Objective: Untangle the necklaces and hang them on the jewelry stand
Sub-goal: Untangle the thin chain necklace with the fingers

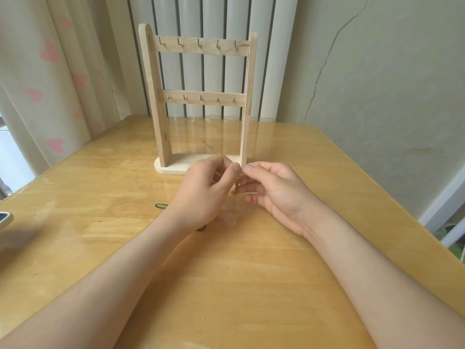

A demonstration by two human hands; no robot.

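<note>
A thin necklace chain (236, 188) is pinched by the curled fingers of the left hand (205, 191) and the right hand (275, 193), held above the wooden surface (251, 285). The jewelry stand (198, 96) is placed upright just behind the hands. A green cord (161, 206) is seen on the surface beside the left wrist.
</note>
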